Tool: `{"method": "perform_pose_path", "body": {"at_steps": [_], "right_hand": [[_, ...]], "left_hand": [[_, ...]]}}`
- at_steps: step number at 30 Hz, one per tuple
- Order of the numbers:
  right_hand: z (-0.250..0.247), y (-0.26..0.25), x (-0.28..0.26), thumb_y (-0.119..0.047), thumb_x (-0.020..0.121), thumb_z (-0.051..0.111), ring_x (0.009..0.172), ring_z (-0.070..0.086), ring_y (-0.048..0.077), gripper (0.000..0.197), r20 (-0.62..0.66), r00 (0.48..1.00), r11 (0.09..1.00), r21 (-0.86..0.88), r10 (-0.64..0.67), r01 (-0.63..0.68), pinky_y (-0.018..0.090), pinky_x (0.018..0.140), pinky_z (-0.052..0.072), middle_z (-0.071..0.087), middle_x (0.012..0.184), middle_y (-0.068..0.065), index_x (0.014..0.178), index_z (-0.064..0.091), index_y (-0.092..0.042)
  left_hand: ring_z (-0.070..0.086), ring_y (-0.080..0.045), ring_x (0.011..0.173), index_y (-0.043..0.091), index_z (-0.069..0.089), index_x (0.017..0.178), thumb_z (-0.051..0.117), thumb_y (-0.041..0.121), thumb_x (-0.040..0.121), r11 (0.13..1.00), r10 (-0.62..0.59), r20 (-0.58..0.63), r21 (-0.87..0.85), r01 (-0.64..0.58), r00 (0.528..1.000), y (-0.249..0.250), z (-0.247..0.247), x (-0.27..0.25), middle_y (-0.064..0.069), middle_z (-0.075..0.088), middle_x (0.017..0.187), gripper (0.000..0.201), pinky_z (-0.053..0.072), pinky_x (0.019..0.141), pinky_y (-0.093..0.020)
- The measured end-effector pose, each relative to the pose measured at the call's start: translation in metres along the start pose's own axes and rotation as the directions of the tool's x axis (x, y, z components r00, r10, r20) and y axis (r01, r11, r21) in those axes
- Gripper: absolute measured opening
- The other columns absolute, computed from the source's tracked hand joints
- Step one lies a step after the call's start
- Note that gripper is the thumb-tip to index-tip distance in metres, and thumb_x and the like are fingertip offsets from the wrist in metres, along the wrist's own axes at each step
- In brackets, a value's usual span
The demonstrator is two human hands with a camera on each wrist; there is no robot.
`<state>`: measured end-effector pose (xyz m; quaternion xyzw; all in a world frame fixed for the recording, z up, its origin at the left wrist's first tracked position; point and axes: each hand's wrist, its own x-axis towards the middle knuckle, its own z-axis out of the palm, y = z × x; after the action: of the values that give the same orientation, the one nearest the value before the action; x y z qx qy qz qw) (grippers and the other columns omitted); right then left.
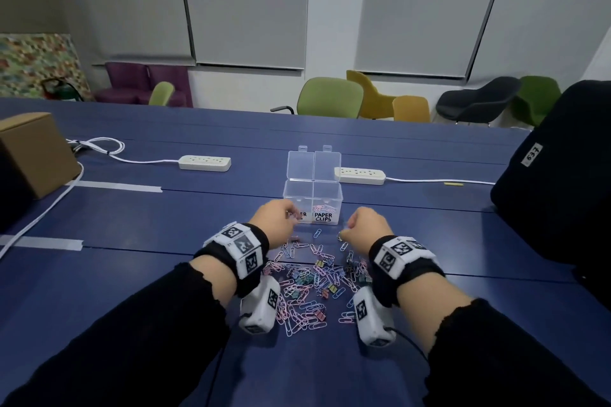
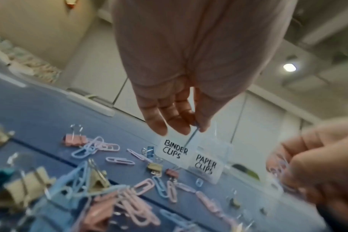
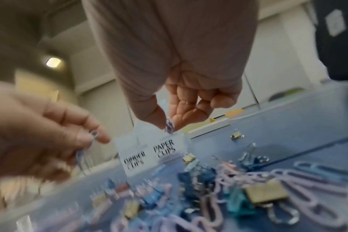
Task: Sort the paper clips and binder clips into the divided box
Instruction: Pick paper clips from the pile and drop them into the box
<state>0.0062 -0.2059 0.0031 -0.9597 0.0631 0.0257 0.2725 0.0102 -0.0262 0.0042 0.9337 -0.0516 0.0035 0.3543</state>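
**Two hands pinching clips over the pile**

Dozens of clips [image 1: 309,287] are lying loose on the matte blue table [image 1: 132,218] between the wrists: thin looped wire paper clips in pink and pale blue, mixed with small folded-metal binder clips in gold, pink and teal, their silver wire handles sticking up.

Past the pile, the left hand [image 1: 276,218] is hovering with its fingers curled, pinching a few blue paper clips between thumb and fingertips. The right hand [image 1: 367,225] is curling the same way, thumb and forefinger pinching a small bunch of pale clips; the wrist view is blurred there.

Just beyond both hands the box [image 1: 312,200] is standing: clear hard plastic, square, split into two compartments with hand-lettered white labels. The right one, marked PAPER CLIPS, is holding some pink clips. Its twin hinged lids are lying open behind it.

Farther back, two cream power strips [image 1: 205,162] are resting flat on the table.
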Motion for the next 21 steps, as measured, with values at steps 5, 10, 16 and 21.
{"method": "perform_pose_path", "body": {"at_steps": [5, 10, 16, 21], "right_hand": [[-0.01, 0.016, -0.021, 0.005, 0.088, 0.042, 0.056, 0.049, 0.018, 0.02, 0.231, 0.964, 0.563, 0.783, 0.132, -0.264, 0.02, 0.041, 0.042, 0.054, 0.066, 0.013, 0.071, 0.048, -0.003], [-0.017, 0.034, -0.038, -0.001, 0.091, 0.03, 0.066, 0.048, 0.023, 0.023, 0.353, 0.932, 0.033, 0.934, 0.088, -0.357, 0.023, 0.043, 0.049, 0.044, 0.083, 0.014, 0.087, 0.052, 0.003], [-0.01, 0.033, -0.058, -0.003, 0.094, 0.043, 0.042, 0.025, 0.01, 0.025, 0.357, 0.934, 0.459, 0.833, -0.017, -0.31, 0.02, 0.039, 0.023, 0.026, 0.055, -0.001, 0.07, 0.044, -0.013], [-0.013, 0.029, -0.078, -0.021, 0.09, 0.059, 0.052, 0.041, 0.009, 0.013, 0.315, 0.914, 0.967, 0.092, -0.256, 0.239, 0.018, 0.046, 0.033, 0.045, 0.062, -0.007, 0.078, 0.058, -0.017]], "left_hand": [[0.043, -0.017, 0.06, 0.001, 0.049, 0.083, 0.038, -0.001, 0.097, 0.347, -0.345, 0.194, -0.883, 0.317, 0.918, -0.007, -0.01, -0.021, -0.009, 0.039, 0.072, 0.018, 0.046, 0.038, -0.019], [0.041, -0.015, 0.059, 0.002, 0.049, 0.08, 0.035, 0.011, 0.093, 0.061, -0.321, 0.413, -0.889, 0.453, 0.852, -0.019, -0.021, -0.045, -0.009, 0.041, 0.076, 0.021, 0.042, 0.04, -0.019], [0.031, -0.009, 0.045, 0.009, 0.047, 0.076, 0.048, 0.008, 0.095, 0.137, -0.254, 0.491, -0.835, 0.533, 0.834, -0.014, -0.018, -0.063, -0.001, 0.037, 0.057, 0.019, 0.031, 0.037, -0.016], [0.044, -0.009, 0.042, 0.002, 0.053, 0.087, 0.042, -0.003, 0.095, 0.146, -0.207, 0.539, -0.808, 0.57, 0.817, -0.016, -0.015, -0.07, -0.006, 0.047, 0.065, 0.014, 0.043, 0.039, -0.016]]}}
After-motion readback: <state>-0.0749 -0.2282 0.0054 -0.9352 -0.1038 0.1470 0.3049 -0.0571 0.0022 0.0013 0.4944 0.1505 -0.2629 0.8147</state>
